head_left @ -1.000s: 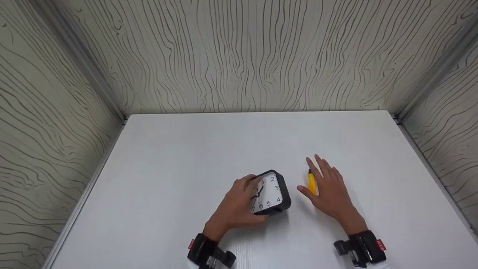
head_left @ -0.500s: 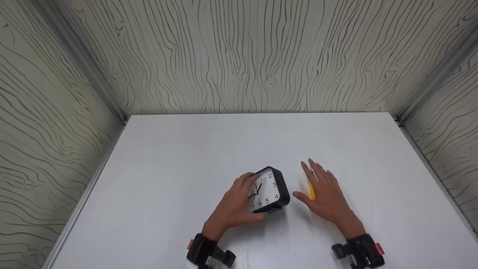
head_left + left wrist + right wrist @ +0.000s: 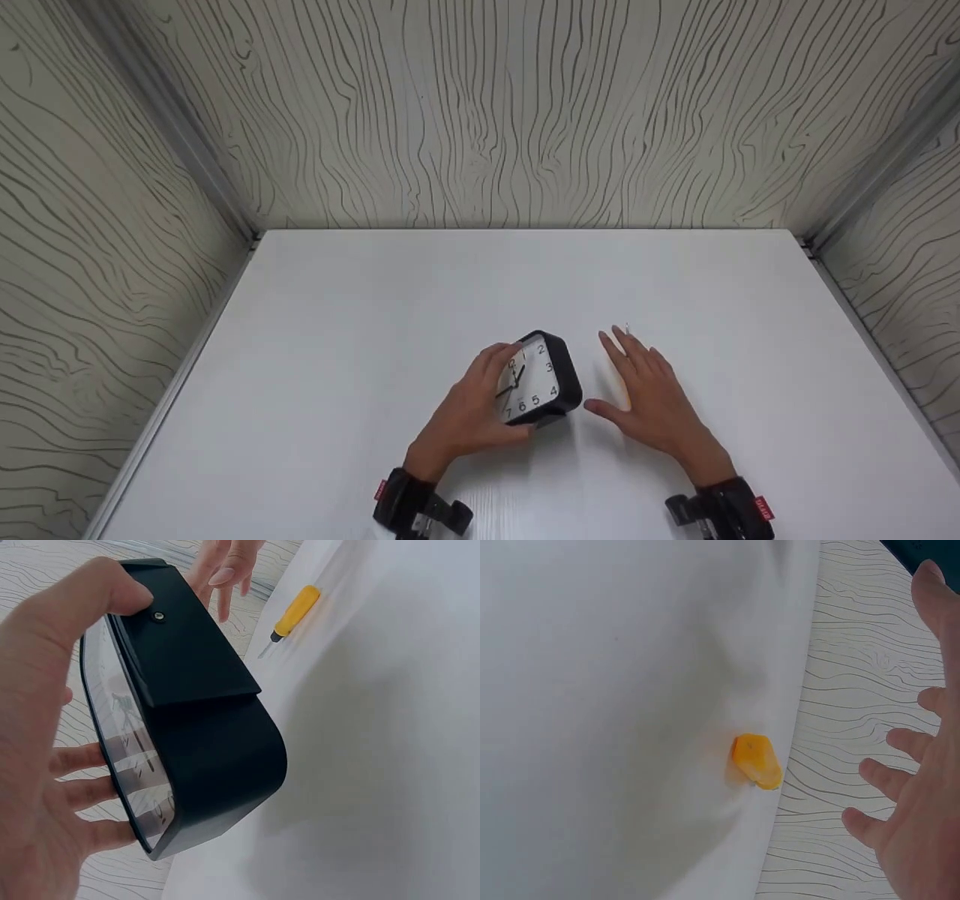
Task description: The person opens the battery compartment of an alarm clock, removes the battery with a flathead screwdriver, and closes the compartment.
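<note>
A black square clock (image 3: 559, 371) with a white numbered face is held tilted by my left hand (image 3: 465, 412). In the left wrist view the thumb (image 3: 112, 592) presses the clock's black edge near a small screw, and fingers spread across the face side. The clock appears raised off the table, with shadow beneath. Just right of it my right hand (image 3: 652, 394) hovers with fingers spread, holding nothing. Below that hand lies a screwdriver with a yellow handle (image 3: 298, 611) and black collar; the hand mostly hides it in the head view. Its handle end (image 3: 757, 760) shows in the right wrist view.
The white table (image 3: 360, 315) carries the screwdriver. Wood-grain patterned panels (image 3: 480, 112) rise behind it and at both sides, with grey metal rails (image 3: 161, 112) at the corners. Each wrist wears a black strap (image 3: 409, 502) with a camera.
My right hand has shifted slightly left and nearer to me, covering more of the screwdriver. The clock, still in my left hand, has turned and risen slightly.
</note>
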A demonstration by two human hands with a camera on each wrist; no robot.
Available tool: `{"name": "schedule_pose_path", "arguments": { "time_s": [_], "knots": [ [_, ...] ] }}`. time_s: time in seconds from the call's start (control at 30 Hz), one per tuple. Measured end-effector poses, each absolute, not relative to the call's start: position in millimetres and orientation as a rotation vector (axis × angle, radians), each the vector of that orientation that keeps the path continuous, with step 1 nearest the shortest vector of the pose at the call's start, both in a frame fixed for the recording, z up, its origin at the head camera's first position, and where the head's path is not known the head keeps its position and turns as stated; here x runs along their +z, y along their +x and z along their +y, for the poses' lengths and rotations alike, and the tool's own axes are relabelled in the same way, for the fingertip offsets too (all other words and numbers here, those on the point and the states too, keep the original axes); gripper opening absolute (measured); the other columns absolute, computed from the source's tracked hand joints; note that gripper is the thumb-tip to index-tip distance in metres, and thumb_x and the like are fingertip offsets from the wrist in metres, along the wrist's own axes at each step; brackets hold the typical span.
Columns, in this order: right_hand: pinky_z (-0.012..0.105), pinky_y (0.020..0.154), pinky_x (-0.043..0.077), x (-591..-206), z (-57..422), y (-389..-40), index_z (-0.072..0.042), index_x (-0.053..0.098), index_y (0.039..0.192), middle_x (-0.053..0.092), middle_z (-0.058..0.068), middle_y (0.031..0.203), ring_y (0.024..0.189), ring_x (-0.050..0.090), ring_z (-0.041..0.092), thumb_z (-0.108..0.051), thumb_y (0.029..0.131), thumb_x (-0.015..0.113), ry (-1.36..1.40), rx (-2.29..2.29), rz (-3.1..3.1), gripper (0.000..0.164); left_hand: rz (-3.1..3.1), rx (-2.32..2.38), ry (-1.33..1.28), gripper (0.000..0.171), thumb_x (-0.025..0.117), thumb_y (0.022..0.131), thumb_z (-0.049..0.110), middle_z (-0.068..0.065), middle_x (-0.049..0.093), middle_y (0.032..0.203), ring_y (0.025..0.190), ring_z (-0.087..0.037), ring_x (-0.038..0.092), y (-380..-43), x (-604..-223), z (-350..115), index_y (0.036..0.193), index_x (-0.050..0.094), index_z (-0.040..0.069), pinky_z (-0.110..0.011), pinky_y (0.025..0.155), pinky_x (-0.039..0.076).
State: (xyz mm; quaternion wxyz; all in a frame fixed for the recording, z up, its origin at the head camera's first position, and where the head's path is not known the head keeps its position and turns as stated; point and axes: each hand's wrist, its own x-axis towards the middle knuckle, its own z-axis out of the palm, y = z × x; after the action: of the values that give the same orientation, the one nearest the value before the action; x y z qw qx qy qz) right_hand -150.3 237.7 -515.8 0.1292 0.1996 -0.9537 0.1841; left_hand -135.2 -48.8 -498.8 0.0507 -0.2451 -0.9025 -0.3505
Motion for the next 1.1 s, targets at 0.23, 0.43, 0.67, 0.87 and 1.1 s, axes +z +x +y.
{"name": "schedule_pose_path", "arguments": {
  "time_s": [0.23,0.43,0.67,0.87,1.1],
  "knots": [
    [0.057,0.113,0.027,-512,233,-153,-0.020,0.025,0.155,0.032,0.010,0.158,0.144,0.033,0.032,-0.059,0.076,0.072,0.628,0.587,-2.795,0.100,-2.732,-1.099,-0.746,0.105,0.078,0.068,0.045,0.001,0.036,0.150,0.108,-0.012,0.051,-142,-500,-47,0.154,0.018,0.034,-0.027,0.084,0.049],
    [0.057,0.113,0.027,-514,229,-155,-0.022,0.023,0.156,0.032,0.007,0.158,0.144,0.033,0.031,-0.057,0.074,0.076,0.618,0.644,-2.812,0.103,-2.718,-1.157,-0.763,0.105,0.079,0.069,0.045,0.003,0.035,0.151,0.112,-0.010,0.048,-146,-502,-46,0.154,0.018,0.033,-0.028,0.089,0.048],
    [0.058,0.112,0.029,-518,224,-158,-0.023,0.023,0.156,0.033,0.007,0.158,0.143,0.034,0.030,-0.057,0.073,0.076,0.652,0.674,-2.772,0.104,-2.702,-1.166,-0.762,0.106,0.079,0.069,0.045,0.002,0.035,0.150,0.113,-0.010,0.047,-150,-504,-46,0.154,0.017,0.032,-0.027,0.089,0.048],
    [0.057,0.112,0.029,-520,220,-162,-0.023,0.023,0.156,0.032,0.007,0.158,0.143,0.034,0.028,-0.054,0.070,0.080,0.686,0.724,-2.736,0.108,-2.648,-1.204,-0.774,0.108,0.080,0.069,0.041,0.000,0.036,0.148,0.113,-0.012,0.048,-152,-504,-45,0.155,0.017,0.029,-0.029,0.089,0.048],
    [0.054,0.113,0.026,-524,217,-164,-0.024,0.022,0.156,0.029,0.002,0.160,0.145,0.031,0.025,-0.053,0.068,0.082,0.673,0.758,-2.741,0.110,-2.595,-1.255,-0.805,0.109,0.081,0.068,0.038,0.000,0.035,0.148,0.116,-0.012,0.048,-159,-508,-41,0.155,0.017,0.028,-0.029,0.092,0.048]
  ]
}}
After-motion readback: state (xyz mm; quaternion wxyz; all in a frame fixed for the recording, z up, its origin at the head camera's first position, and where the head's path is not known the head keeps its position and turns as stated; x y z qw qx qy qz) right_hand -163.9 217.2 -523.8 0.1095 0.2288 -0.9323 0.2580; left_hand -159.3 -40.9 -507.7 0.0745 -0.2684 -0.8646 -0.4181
